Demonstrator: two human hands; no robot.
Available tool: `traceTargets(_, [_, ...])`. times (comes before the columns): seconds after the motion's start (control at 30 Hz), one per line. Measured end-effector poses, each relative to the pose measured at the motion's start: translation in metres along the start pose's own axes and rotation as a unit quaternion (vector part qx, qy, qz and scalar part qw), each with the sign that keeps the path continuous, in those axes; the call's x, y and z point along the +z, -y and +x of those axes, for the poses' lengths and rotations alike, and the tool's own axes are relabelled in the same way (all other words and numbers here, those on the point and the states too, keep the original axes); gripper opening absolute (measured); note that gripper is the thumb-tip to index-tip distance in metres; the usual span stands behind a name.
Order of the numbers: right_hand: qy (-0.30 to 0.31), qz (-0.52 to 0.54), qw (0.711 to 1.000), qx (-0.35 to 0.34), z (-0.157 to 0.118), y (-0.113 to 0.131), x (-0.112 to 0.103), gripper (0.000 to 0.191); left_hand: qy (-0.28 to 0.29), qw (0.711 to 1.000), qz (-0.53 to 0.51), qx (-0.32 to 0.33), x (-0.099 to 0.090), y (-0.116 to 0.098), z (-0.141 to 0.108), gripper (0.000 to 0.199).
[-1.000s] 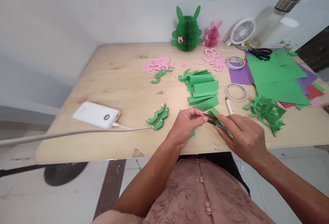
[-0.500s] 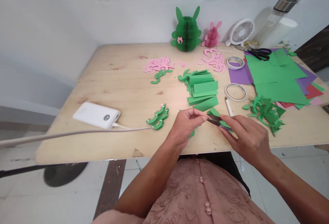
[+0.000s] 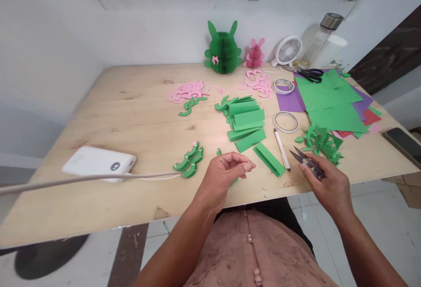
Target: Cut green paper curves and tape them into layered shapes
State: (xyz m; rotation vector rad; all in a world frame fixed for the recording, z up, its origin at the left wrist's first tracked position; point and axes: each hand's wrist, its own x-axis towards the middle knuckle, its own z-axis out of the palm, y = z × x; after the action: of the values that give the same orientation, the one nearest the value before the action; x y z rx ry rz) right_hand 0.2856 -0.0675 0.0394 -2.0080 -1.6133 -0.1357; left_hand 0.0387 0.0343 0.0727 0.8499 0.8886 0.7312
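My right hand [image 3: 330,184] is closed around a pair of thread snips [image 3: 305,160], their dark blades apart and pointing up and left. Thumb and fingertips meet on my left hand [image 3: 228,173]; whatever is between them, if anything, is too small to make out. A folded green paper strip [image 3: 269,159] lies on the table between the hands. Beyond it is a stack of green folded strips [image 3: 248,118]. Close to the snips lies a white pen [image 3: 282,148]. Partly behind my left hand, small green paper pieces [image 3: 219,151] show. Curved green cutouts [image 3: 190,160] are stacked to its left.
A white power bank [image 3: 98,163] with a cable lies at left. Pink cutouts [image 3: 189,91], tape rolls [image 3: 286,121], green scraps [image 3: 324,142], coloured sheets [image 3: 332,109] and black scissors [image 3: 309,75] are spread about. Honeycomb paper figures [image 3: 225,52], a fan [image 3: 288,51] and a bottle [image 3: 317,43] stand at the back.
My right hand has drawn the snips away to the right from my left fingertips. The folded green strip now lies uncovered on the table. The view has shifted, showing a phone at right.
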Motion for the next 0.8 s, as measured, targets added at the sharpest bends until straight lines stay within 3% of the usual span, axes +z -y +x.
traceTargets(0.2, [-0.044, -0.103, 0.991, -0.073, 0.008, -0.016, 0.011, 0.026, 0.007, 1.000, -0.025, 0.000, 0.002, 0.003, -0.008, 0.012])
traceTargets(0.47, [-0.061, -0.177, 0.971, -0.149, 0.016, -0.022, 0.025, 0.025, -0.036, 0.998, -0.058, 0.000, -0.002, 0.011, -0.010, 0.016])
traceTargets(0.67, [-0.063, -0.151, 0.972, -0.168, 0.018, -0.023, 0.024, 0.030, -0.053, 0.997, -0.045, 0.029, -0.004, 0.014, -0.013, 0.020])
traceTargets(0.8, [-0.069, -0.028, 0.991, -0.112, 0.014, 0.009, 0.019, 0.024, -0.074, 0.994, -0.011, 0.074, -0.005, 0.015, -0.015, 0.017])
